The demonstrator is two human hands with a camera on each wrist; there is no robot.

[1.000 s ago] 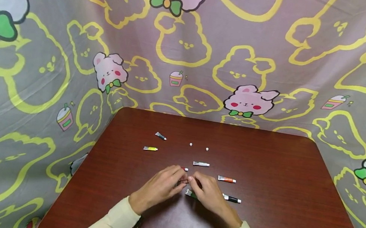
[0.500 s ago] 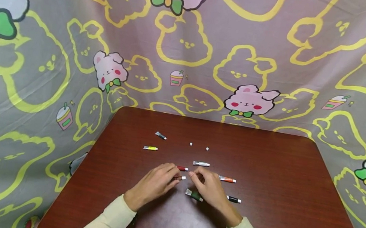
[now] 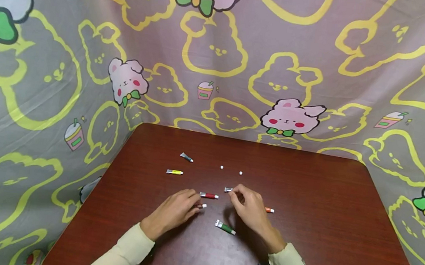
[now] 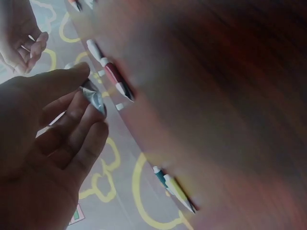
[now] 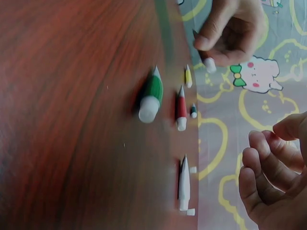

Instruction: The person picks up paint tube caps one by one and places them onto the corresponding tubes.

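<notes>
My left hand [image 3: 173, 211] pinches a small dark brown paint tube [image 5: 201, 53] between thumb and fingers. Its white cap [image 3: 203, 206] points right, and its crimped silver end [image 4: 94, 98] shows in the left wrist view. Nothing shows between the loosely bent fingers of my right hand [image 3: 250, 211], which is over the table beside a white paint tube [image 3: 228, 190] and hides most of it in the head view. Just beyond the left fingertips lies a red tube [image 3: 209, 196]. A green tube [image 3: 225, 227] lies nearer me, between the hands.
Yellow [image 3: 174, 172] and dark teal [image 3: 186, 157] paint tubes lie at the back left. Two small white pieces [image 3: 222, 167] sit toward the table's far side. An orange tube [image 3: 269, 210] is partly behind my right hand. Patterned cloth [image 3: 220, 63] hangs around the table.
The hands have drawn apart: the left moved left with the brown tube, uncovering the red tube. The right moved away toward the white tube, uncovering the green tube and covering the black one.
</notes>
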